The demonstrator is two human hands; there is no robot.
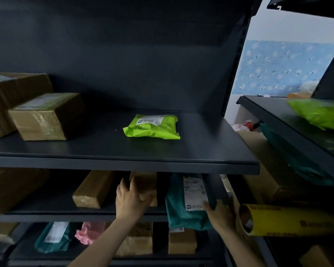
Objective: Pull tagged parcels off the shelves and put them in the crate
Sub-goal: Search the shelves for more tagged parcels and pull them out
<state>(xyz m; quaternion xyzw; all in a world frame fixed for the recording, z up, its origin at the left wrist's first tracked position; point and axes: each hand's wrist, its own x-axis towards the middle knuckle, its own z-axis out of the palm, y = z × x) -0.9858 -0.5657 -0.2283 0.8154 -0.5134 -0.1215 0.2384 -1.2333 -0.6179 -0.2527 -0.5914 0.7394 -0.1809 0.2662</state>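
On the middle shelf (52,204) of a dark metal rack, our left hand (132,199) grips a small cardboard box (145,185), fingers curled along its left side and thumb across its front. Just to the right, our right hand (221,213) pinches a teal mailer (178,209) at its right edge, thumb pressed by the lower corner of its white label (194,191); the bag stands upright and droops over the shelf's front lip. A longer brown box (94,189) lies left of the gripped one. One level up, a lime-green mailer (152,127) sits alone near the middle of the upper shelf (123,162), well apart from two taped cartons (46,116) at the left. Below, another teal bag (52,237), a pink bag (89,232) and more brown boxes (181,241) line the bottom level, and a yellow carton (289,219) juts in beside our right hand.
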